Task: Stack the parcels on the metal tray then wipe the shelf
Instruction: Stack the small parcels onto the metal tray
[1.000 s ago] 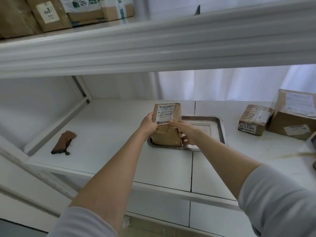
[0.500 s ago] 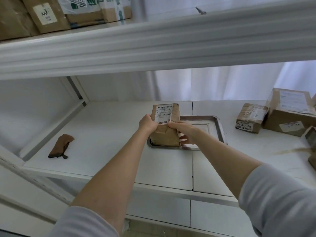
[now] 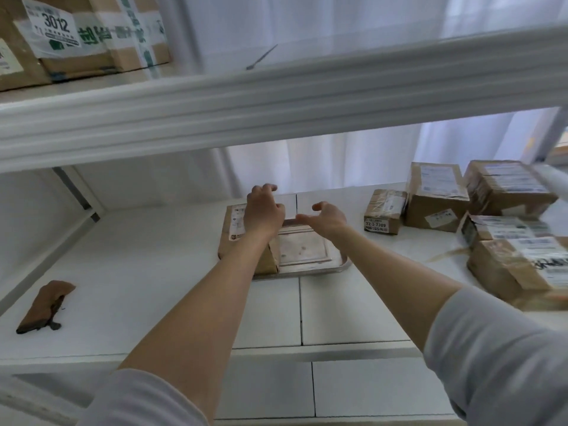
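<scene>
Shelf: flat white panelled shelf (image 3: 138, 272), a seam running near to far through its middle; the left half is bare except for one cloth, the right end is crowded.
Overhead edge: a thick white ribbed beam (image 3: 276, 103) crosses just above the hands.
Tray: shallow rectangular metal tray (image 3: 310, 269) with rounded corners, mid-shelf; its right part is bare and smudged.
Parcel on tray: flat brown paper parcel with a white label (image 3: 235, 232) lying over the tray's left side and overhanging its left rim.
Left hand: left hand (image 3: 264, 215) above that parcel, fingers curled and loosely spread, gripping nothing; whether the palm touches the parcel I cannot tell.
Right hand: right hand (image 3: 325, 218) above the tray's far edge, fingers and thumb spread in an empty C.
Other parcels: small taped cardboard box (image 3: 384, 215) right of the tray, apart from it; larger brown boxes (image 3: 507, 226) clustered further right.
Cloth: crumpled brown rag (image 3: 44, 305) near left.
Upper shelf: taped cartons (image 3: 83, 35) far left.
</scene>
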A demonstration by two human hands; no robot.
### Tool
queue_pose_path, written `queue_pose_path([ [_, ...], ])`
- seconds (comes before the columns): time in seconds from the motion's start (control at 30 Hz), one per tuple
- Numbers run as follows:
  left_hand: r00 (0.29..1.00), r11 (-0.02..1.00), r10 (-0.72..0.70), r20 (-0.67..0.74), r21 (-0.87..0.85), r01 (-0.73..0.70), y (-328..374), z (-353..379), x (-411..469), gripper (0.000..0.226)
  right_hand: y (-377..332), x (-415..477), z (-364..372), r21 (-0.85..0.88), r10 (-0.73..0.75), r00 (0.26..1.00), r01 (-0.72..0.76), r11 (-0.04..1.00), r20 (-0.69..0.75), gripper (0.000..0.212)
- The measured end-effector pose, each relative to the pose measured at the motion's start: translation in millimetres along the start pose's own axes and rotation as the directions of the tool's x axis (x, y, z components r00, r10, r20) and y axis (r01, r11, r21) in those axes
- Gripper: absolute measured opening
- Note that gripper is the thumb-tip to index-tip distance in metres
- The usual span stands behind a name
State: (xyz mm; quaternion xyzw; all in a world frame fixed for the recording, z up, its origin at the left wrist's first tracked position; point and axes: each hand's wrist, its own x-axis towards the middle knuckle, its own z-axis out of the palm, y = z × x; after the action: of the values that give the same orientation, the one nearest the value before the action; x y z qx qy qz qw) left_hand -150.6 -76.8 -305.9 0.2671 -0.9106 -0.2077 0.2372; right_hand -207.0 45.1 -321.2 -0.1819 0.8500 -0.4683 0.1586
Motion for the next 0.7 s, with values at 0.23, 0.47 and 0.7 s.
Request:
queue_pose_path([
  [0.23,0.944,1.0,0.014,0.331,0.006,-0.017,77,46,-7,0.051,32,-1,-78,-0.089,-0.006,0.989,-0.008,0.996,-0.15,0.045],
  [0.47,0.865,0.999,0.021,0.502,-0.045,0.001,162,96,-15,0.054,75,9,-161,-0.129,-0.01,0.967,-0.024,0.991,-0.254,0.043],
  [0.7,0.855,0.988,0.023,0.519,-0.141,0.059,233,133,-16,0.044,121,33,-240,0.023,0.181,0.943,-0.182,0.983,-0.279,0.054],
])
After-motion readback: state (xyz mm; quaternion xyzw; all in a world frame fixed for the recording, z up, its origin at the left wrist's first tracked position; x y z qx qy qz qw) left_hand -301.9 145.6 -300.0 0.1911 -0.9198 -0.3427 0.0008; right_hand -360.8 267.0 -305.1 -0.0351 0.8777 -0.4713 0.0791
